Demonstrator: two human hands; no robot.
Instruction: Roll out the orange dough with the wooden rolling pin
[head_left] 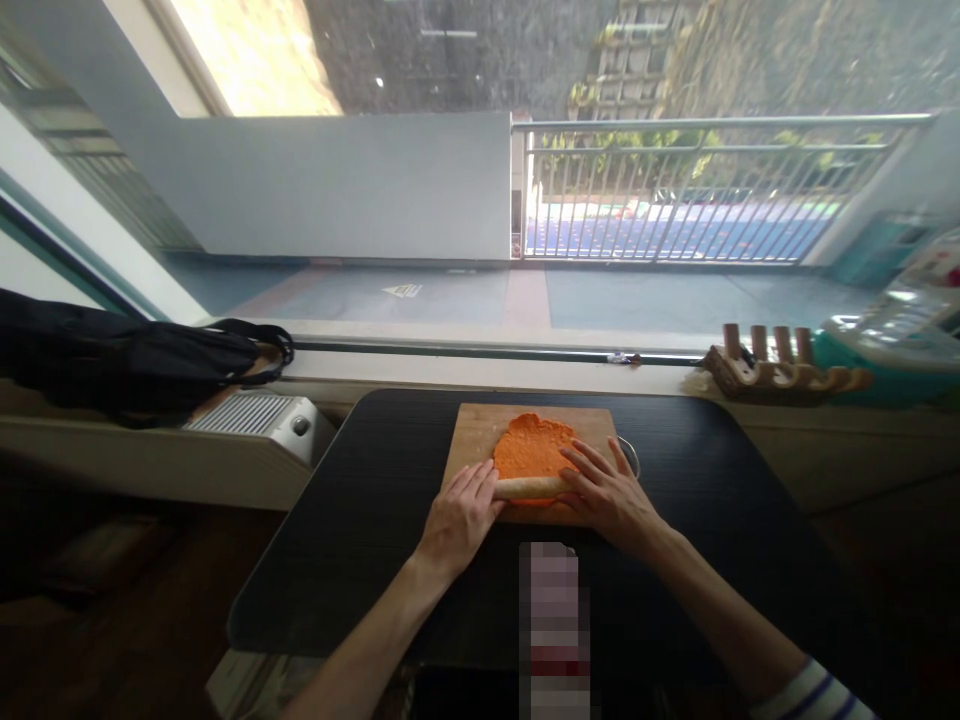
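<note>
A flattened orange sheet of dough (531, 450) with an uneven edge lies on a wooden cutting board (472, 432). Across its near part rests a short, pale wooden rolling pin (531, 488), and a strip of orange shows on the near side of it. My left hand (461, 510) is over the pin's left end, fingers close together and pointing forward. At the right end, my right hand (609, 495) bears on the pin with its fingers somewhat spread, their tips near or over the dough's right edge. Both ends of the pin are hidden under my hands.
The board sits on a black table (375, 520) with a metal ring (631, 458) at the board's right. Beyond are a window sill and railing (675, 200). A black bag (150, 370) and white heater (262, 420) stand left; a wooden rack (780, 370) and teal tub (892, 365) right.
</note>
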